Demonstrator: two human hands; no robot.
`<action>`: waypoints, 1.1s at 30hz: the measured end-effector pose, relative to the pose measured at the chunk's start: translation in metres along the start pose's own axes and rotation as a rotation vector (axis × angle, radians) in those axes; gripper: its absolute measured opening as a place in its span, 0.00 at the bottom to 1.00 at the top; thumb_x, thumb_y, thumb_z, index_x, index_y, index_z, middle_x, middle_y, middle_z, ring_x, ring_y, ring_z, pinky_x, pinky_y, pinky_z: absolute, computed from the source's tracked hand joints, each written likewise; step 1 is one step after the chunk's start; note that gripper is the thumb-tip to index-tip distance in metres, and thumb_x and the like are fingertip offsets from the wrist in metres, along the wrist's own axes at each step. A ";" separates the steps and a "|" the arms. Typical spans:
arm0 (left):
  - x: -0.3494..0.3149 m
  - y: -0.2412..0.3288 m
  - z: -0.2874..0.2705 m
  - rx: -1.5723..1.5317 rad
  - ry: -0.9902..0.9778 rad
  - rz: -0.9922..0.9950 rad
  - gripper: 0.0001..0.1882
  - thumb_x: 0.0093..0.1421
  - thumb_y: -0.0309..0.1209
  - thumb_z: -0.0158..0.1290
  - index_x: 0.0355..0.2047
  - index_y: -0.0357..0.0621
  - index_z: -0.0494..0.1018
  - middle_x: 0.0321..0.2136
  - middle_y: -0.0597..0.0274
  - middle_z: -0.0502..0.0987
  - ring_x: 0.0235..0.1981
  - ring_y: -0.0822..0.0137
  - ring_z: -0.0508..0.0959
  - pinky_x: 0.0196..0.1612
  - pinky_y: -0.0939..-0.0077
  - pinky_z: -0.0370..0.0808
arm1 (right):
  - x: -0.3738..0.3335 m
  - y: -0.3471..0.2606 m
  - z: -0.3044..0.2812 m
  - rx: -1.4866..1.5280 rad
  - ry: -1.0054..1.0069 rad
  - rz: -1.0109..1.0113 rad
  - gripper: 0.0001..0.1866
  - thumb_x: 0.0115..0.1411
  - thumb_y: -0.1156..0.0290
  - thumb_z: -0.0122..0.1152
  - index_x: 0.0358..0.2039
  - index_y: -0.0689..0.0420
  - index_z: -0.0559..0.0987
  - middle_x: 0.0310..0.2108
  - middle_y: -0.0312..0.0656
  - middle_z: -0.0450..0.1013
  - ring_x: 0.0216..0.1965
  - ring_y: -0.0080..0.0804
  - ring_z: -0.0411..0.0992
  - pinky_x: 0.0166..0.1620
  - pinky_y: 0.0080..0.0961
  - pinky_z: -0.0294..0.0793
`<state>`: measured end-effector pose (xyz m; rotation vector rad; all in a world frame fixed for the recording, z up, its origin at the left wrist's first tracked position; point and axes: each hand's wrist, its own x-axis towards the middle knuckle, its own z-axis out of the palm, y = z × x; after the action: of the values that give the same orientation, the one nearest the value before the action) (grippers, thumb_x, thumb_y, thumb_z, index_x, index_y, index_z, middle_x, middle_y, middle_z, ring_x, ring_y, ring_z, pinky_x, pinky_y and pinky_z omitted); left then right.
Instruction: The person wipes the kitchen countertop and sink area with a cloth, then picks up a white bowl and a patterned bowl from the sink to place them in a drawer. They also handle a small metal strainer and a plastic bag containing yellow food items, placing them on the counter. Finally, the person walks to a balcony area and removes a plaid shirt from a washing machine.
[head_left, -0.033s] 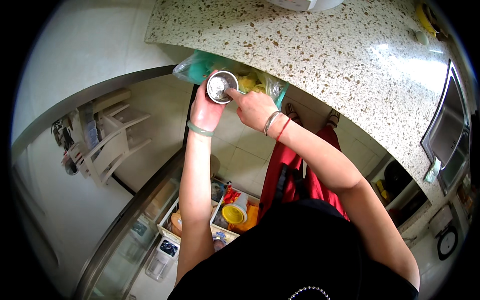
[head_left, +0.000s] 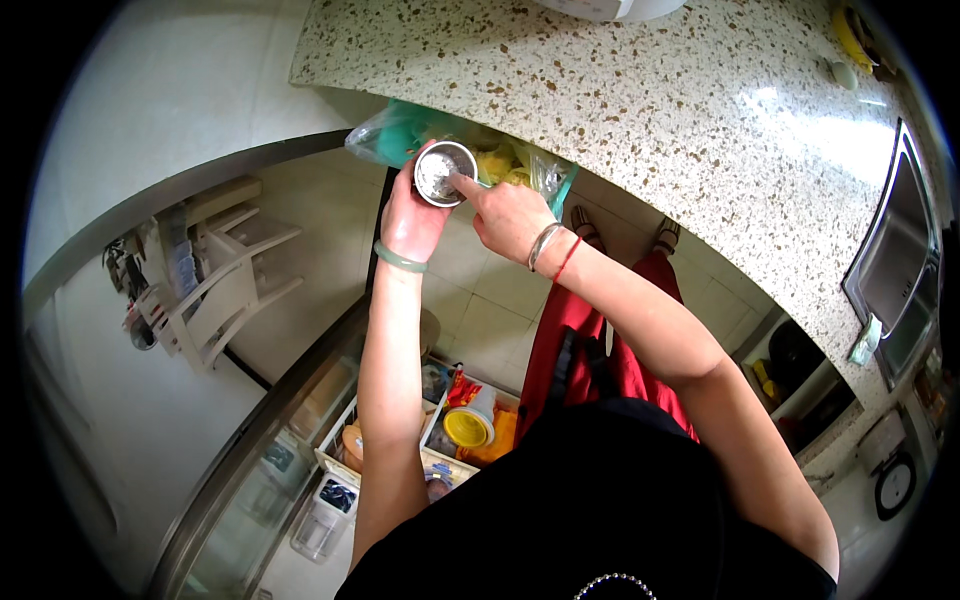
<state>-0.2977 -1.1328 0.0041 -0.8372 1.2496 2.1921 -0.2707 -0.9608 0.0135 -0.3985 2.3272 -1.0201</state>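
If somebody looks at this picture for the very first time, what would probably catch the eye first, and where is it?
Probably the small metal cup near the upper middle, held in the left hand, with a finger of the right hand reaching into its mouth. The bright red trousers, right of the picture's middle, and the speckled counter, sweeping across the upper right, would likely come next.

The speckled counter (head_left: 640,120) spreads ahead of the fingers (head_left: 468,187) and off to their right. On it, ahead and right of them, stands a white object (head_left: 615,8), cut off above; far right lie a yellow thing (head_left: 852,40) and a pale, rounded one (head_left: 844,75). Below the fingers, the tiled floor (head_left: 480,305) bears sandalled feet (head_left: 586,228).
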 end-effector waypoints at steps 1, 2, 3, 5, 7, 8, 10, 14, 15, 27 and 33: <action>-0.001 -0.001 0.002 0.011 0.000 0.007 0.20 0.70 0.41 0.39 0.56 0.46 0.68 0.51 0.61 0.73 0.53 0.65 0.72 0.57 0.62 0.69 | 0.001 0.001 0.003 0.020 0.055 -0.004 0.32 0.53 0.75 0.53 0.61 0.50 0.62 0.26 0.52 0.77 0.30 0.51 0.77 0.34 0.46 0.76; -0.002 -0.002 0.005 0.022 0.001 0.014 0.20 0.70 0.40 0.39 0.56 0.46 0.68 0.52 0.60 0.73 0.53 0.64 0.72 0.57 0.61 0.69 | 0.003 0.001 0.007 0.041 0.109 -0.009 0.33 0.53 0.74 0.54 0.61 0.49 0.62 0.24 0.52 0.76 0.28 0.52 0.76 0.33 0.47 0.76; -0.003 -0.004 0.007 0.033 0.001 0.021 0.20 0.70 0.40 0.40 0.56 0.45 0.68 0.52 0.59 0.72 0.54 0.64 0.71 0.57 0.61 0.69 | 0.005 0.003 0.011 0.061 0.164 -0.014 0.34 0.52 0.73 0.55 0.62 0.48 0.62 0.22 0.52 0.75 0.26 0.53 0.76 0.32 0.48 0.75; -0.001 -0.006 0.008 0.040 0.015 0.026 0.20 0.70 0.40 0.40 0.57 0.45 0.67 0.52 0.59 0.72 0.54 0.63 0.71 0.57 0.61 0.69 | 0.009 0.007 0.014 0.051 0.161 0.015 0.34 0.52 0.73 0.55 0.62 0.47 0.61 0.23 0.53 0.76 0.26 0.53 0.76 0.32 0.48 0.75; 0.000 -0.006 0.008 0.052 0.018 0.031 0.21 0.70 0.41 0.39 0.57 0.44 0.67 0.53 0.59 0.71 0.54 0.63 0.71 0.57 0.60 0.69 | 0.009 0.010 0.017 0.048 0.138 0.034 0.35 0.52 0.74 0.55 0.63 0.47 0.60 0.23 0.54 0.76 0.27 0.54 0.76 0.33 0.49 0.75; 0.000 -0.006 0.007 0.060 0.014 0.035 0.21 0.70 0.41 0.39 0.57 0.44 0.67 0.53 0.59 0.71 0.54 0.63 0.71 0.57 0.60 0.69 | 0.007 0.013 0.018 0.049 0.117 0.038 0.36 0.52 0.74 0.55 0.64 0.47 0.59 0.23 0.54 0.76 0.27 0.54 0.76 0.33 0.49 0.75; 0.000 -0.008 0.006 0.067 0.007 0.037 0.22 0.70 0.41 0.39 0.57 0.44 0.67 0.53 0.58 0.71 0.54 0.62 0.71 0.56 0.60 0.70 | 0.001 0.011 0.016 0.101 0.118 0.019 0.37 0.52 0.74 0.55 0.65 0.46 0.58 0.24 0.55 0.76 0.27 0.54 0.76 0.33 0.49 0.75; 0.005 -0.008 0.004 0.062 -0.013 0.034 0.22 0.70 0.41 0.37 0.57 0.44 0.67 0.52 0.58 0.72 0.52 0.62 0.72 0.55 0.60 0.70 | 0.006 -0.001 0.018 0.156 0.164 -0.007 0.38 0.52 0.74 0.54 0.65 0.44 0.58 0.24 0.54 0.76 0.27 0.53 0.76 0.32 0.49 0.74; 0.007 -0.008 0.003 0.061 -0.020 0.034 0.22 0.70 0.41 0.37 0.57 0.44 0.67 0.52 0.58 0.72 0.52 0.62 0.72 0.55 0.60 0.71 | 0.005 0.002 0.017 0.118 0.162 -0.023 0.37 0.53 0.74 0.54 0.65 0.44 0.58 0.24 0.54 0.76 0.27 0.52 0.76 0.32 0.49 0.74; 0.009 -0.005 0.007 0.060 0.000 0.027 0.23 0.70 0.40 0.34 0.59 0.42 0.65 0.51 0.58 0.73 0.52 0.63 0.73 0.58 0.64 0.69 | 0.002 -0.002 0.001 0.066 0.041 -0.021 0.35 0.55 0.76 0.51 0.64 0.41 0.60 0.30 0.52 0.78 0.33 0.50 0.78 0.35 0.43 0.77; 0.007 -0.008 0.012 0.048 -0.006 0.023 0.23 0.70 0.40 0.34 0.59 0.41 0.65 0.50 0.57 0.74 0.52 0.62 0.73 0.58 0.63 0.69 | -0.002 -0.002 0.004 0.092 0.072 -0.003 0.33 0.55 0.76 0.50 0.62 0.41 0.63 0.29 0.50 0.78 0.32 0.49 0.78 0.34 0.43 0.77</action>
<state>-0.3009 -1.1183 -0.0009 -0.8003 1.3094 2.1716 -0.2665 -0.9637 0.0136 -0.3344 2.3325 -1.1558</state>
